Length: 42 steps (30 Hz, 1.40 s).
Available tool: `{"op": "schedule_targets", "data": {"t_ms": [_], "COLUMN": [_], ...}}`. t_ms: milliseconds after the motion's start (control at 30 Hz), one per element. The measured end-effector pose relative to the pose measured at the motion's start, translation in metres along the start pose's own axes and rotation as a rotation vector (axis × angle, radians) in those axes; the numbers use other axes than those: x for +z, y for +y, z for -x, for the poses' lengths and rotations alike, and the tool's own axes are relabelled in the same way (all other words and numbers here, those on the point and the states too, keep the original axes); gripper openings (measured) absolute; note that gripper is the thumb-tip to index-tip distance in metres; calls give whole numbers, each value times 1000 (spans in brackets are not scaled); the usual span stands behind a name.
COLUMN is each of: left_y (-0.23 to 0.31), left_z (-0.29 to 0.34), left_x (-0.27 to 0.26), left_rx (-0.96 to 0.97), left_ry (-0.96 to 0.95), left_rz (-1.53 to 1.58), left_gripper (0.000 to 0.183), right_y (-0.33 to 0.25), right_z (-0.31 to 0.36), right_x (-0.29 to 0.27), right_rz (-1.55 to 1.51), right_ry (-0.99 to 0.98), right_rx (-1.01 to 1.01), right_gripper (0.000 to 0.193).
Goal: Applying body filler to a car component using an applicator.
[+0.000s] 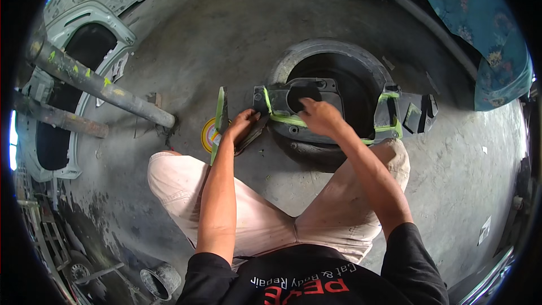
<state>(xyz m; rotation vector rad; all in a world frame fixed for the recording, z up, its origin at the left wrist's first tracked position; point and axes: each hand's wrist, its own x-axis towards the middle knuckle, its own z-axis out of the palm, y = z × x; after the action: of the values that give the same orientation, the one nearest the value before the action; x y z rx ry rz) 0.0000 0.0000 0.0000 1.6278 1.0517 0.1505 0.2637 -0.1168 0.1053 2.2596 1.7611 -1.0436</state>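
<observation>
A dark grey plastic car panel (pixel 344 97) lies across a tyre (pixel 285 66) standing flat on the floor. Strips of yellow-green masking tape (pixel 288 118) run along its raised edges. At the panel's left end, my left hand (pixel 243 124) has its fingers bent round the edge. My right hand (pixel 323 117) is over the middle of the panel, its fingers closed at the rim of a flat, round black piece (pixel 302 95). That piece rests against the panel; its exact kind is unclear. Beside my left hand stands a narrow taped strip (pixel 220 107).
A round yellow-rimmed tin or disc (pixel 208 134) sits behind the taped strip. Thick metal posts (pixel 113 91) and pale car doors (pixel 48 127) are on the left. Flowered teal cloth (pixel 451 5) hangs at upper right, and a bucket (pixel 161 281) lies at lower left.
</observation>
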Motion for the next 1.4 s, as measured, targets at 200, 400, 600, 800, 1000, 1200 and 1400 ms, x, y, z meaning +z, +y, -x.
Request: {"op": "schedule_targets", "data": {"t_ms": [200, 400, 600, 800, 1000, 1200, 1400], "left_y": [14, 26, 32, 14, -7, 25, 53], "left_z": [-3, 22, 16, 13, 3, 36, 65], "left_x": [17, -3, 5, 4, 0, 14, 26], "left_rx": [-34, -93, -108, -92, -9, -73, 46], "left_ry": [6, 20, 26, 52, 109, 155, 398], "left_rz": [270, 281, 251, 226, 89, -171, -265], "left_gripper": [21, 21, 21, 26, 31, 42, 49], "right_y": [25, 67, 93, 73, 85, 61, 26], "right_z": [-23, 47, 46, 43, 62, 70, 82], "right_x": [94, 2, 14, 54, 39, 28, 37], "right_rz": [-3, 225, 42, 192, -19, -257, -774], "right_ry": [500, -21, 371, 306, 609, 565, 181], "right_rx": [-659, 39, -62, -141, -179, -405, -427], "right_gripper": [64, 33, 45, 44, 26, 23, 29]}}
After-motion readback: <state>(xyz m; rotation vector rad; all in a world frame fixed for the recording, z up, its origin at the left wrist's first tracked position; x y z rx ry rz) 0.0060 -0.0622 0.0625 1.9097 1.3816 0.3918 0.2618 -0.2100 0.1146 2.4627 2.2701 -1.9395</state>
